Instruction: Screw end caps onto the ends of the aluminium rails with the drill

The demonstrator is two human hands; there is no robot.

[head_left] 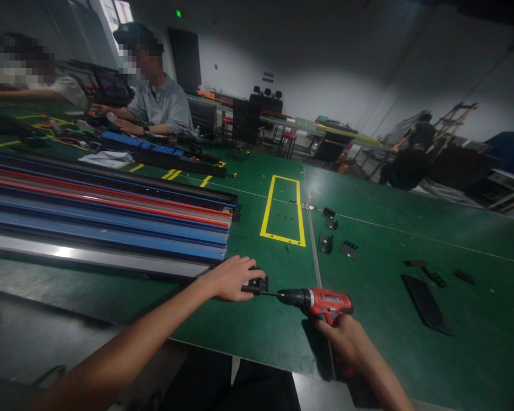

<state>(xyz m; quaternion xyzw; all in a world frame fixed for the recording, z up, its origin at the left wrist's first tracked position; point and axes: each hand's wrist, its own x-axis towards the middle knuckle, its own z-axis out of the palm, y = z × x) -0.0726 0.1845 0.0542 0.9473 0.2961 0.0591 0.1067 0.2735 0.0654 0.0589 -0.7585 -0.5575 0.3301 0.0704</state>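
My left hand [233,278] is closed over the right end of a silver metal profile [111,260], where a black bracket [257,281] pokes out past the fingers. In my right hand [345,337] is a red cordless drill [329,302], gripped by its handle. The drill lies level, and its long bit points left with the tip at the black bracket. Blue and red-orange profiles [188,237] lie side by side behind the silver one.
Black brackets [325,242] and a long black plate [426,302] lie on the green table [381,354] at the right. Small screws lie around a yellow taped rectangle [302,225]. Two people sit across the table at the upper left; another person is at the far right.
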